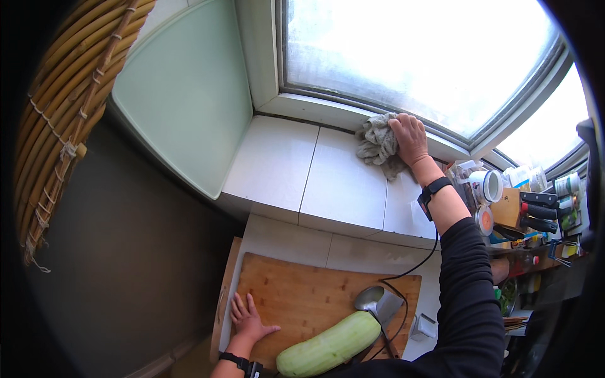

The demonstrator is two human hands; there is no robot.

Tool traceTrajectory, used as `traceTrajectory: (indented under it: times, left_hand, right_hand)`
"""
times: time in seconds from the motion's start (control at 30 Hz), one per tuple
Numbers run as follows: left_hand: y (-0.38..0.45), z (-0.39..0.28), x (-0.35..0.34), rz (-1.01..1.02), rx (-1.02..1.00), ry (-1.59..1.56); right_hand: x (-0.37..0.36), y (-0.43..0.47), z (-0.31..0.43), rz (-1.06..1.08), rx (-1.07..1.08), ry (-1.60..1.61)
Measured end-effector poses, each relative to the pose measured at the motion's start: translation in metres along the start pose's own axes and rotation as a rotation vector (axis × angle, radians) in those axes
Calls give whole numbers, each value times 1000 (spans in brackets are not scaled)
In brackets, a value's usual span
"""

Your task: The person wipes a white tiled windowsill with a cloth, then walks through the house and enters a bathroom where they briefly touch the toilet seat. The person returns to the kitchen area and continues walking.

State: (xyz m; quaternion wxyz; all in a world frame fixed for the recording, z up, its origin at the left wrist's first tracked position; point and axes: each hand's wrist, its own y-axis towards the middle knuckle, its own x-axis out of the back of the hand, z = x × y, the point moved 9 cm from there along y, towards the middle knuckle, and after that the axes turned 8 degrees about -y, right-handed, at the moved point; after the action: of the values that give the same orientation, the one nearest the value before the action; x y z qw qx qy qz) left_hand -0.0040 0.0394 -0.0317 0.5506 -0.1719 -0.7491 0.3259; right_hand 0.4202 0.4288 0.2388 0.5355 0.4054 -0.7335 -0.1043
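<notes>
My right hand (pixel 410 138) grips a crumpled grey cloth (pixel 378 139) against the lower window frame (pixel 321 107), just above the white tiled sill (pixel 347 175). Part of the cloth hangs down over the tiles. Lower left, my left hand (pixel 248 319) rests with its fingers spread on the left edge of a bamboo cutting board (pixel 298 288), holding nothing. A pale green gourd (pixel 328 345) lies across the board to the right of that hand. Beyond its upper end sit a metal ladle (pixel 368 298) and a flat metal blade (pixel 388 307), partly hidden by the gourd.
A frosted glass panel (pixel 189 94) leans at the left, beside a bound bamboo mat (pixel 71 127). Jars (pixel 487 186) and a wooden knife block (pixel 506 208) with several knives crowd the right side. A black cable (pixel 432 253) runs from my right wrist down over the board.
</notes>
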Motion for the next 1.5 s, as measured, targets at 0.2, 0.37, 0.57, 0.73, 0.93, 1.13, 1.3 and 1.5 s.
traceTrajectory:
  times: [0.2, 0.37, 0.57, 0.73, 0.93, 1.13, 1.3, 1.5]
  left_hand:
    - [-2, -3, 3, 43, 25, 29]
    - [-1, -3, 2, 62, 21, 44]
    - [0, 0, -1, 56, 7, 23]
    - [2, 3, -5, 65, 0, 13]
    - [3, 4, -6, 102, 26, 28]
    - [2, 4, -6, 84, 16, 36]
    - [1, 3, -5, 53, -4, 25]
    - [-3, -1, -1, 65, 36, 53]
  right_hand:
    - [-19, 48, 55, -91, 38, 58]
    - [-44, 107, 126, -196, 61, 22]
    - [-51, 166, 190, -205, 40, 77]
    - [-28, 142, 201, -368, 169, 212]
    - [-51, 145, 222, 25, 192, 522]
    - [-91, 141, 212, 331, 150, 547]
    - [-66, 85, 158, 106, 76, 219]
    - [-40, -9, 55, 165, 51, -113]
